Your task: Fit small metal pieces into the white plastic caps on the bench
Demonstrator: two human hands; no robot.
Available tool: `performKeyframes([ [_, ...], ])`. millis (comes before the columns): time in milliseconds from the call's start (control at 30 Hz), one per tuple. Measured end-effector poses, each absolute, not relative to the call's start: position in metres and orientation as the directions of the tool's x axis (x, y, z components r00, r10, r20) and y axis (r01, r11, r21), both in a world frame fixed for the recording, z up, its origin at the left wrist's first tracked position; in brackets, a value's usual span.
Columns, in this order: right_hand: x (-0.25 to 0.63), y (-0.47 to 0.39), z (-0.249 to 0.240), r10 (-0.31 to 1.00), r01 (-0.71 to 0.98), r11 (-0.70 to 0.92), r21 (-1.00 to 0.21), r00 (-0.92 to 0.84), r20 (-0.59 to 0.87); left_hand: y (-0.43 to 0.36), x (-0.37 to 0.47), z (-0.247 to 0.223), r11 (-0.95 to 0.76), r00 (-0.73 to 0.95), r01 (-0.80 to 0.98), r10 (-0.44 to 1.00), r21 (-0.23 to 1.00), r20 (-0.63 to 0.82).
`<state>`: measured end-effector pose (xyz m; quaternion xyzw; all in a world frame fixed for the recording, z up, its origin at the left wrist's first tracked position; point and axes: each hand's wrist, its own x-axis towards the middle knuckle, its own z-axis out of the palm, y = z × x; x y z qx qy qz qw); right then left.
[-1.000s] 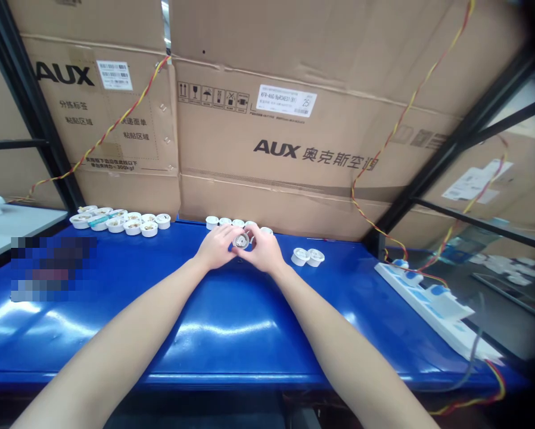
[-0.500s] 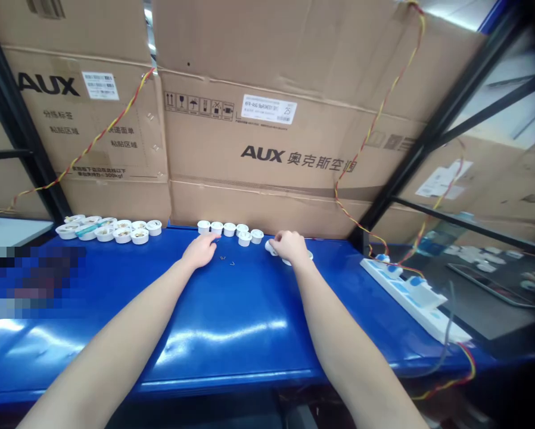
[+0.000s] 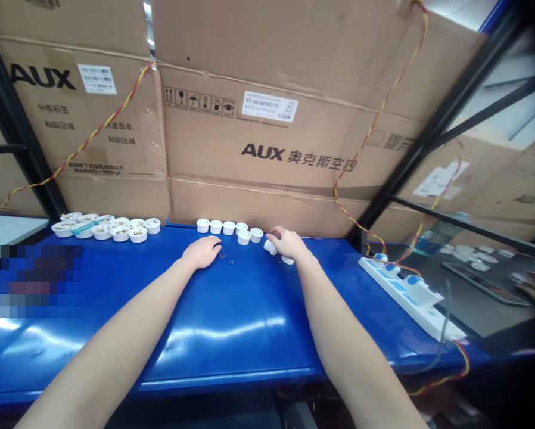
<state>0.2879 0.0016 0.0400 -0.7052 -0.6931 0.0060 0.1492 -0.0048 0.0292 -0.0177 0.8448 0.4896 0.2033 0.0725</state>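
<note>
My right hand (image 3: 289, 243) grips a small white round tub (image 3: 270, 247) by its rim and tilts it just over the blue table (image 3: 240, 310). Another white tub or lid (image 3: 288, 260) shows partly beneath that hand. Loosely curved over the table, my left hand (image 3: 202, 252) is open, with its fingertips close to a few tiny metal pieces (image 3: 232, 262) that look like screws or pins. Between and behind my hands, several small white tubs (image 3: 229, 227) stand in a row along the cardboard.
More white tubs (image 3: 120, 232) with small parts in them cluster at the back left, with a teal strip (image 3: 83, 227) across some. A white power strip (image 3: 410, 298) lies along the right edge. Cardboard (image 3: 258, 196) walls the back. A yellow-red wire (image 3: 366, 137) hangs down.
My left hand has shifted slightly right, and its fingers have drawn closer together near the metal pieces. My right hand keeps the tub, now tilted with more of it showing.
</note>
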Motion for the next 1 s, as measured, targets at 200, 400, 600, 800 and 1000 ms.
performKeyframes([
  [200, 0.286, 0.001, 0.040, 0.997, 0.991, 0.001, -0.132, 0.009, 0.076, 0.025, -0.003, -0.013, -0.499, 0.431, 0.799, 0.864, 0.335, 0.260],
  [400, 0.260, -0.004, 0.043, 0.987, 0.990, 0.132, -0.040, -0.128, 0.092, 0.021, -0.002, -0.010, -0.506, 0.423, 0.807, 0.855, 0.303, 0.301],
  [600, 0.230, -0.007, 0.040, 0.976, 0.978, 0.206, -0.014, -0.204, 0.078, 0.019, -0.001, -0.009, -0.521, 0.424, 0.807, 0.839, 0.279, 0.341],
  [800, 0.238, -0.012, 0.061, 0.978, 0.990, 0.106, -0.092, -0.087, 0.192, 0.021, -0.001, -0.010, -0.543, 0.444, 0.796, 0.824, 0.267, 0.352],
  [1000, 0.297, -0.051, 0.090, 0.975, 0.971, -0.084, -0.223, 0.034, -0.220, 0.021, 0.000, -0.009, -0.540, 0.446, 0.799, 0.828, 0.264, 0.341],
])
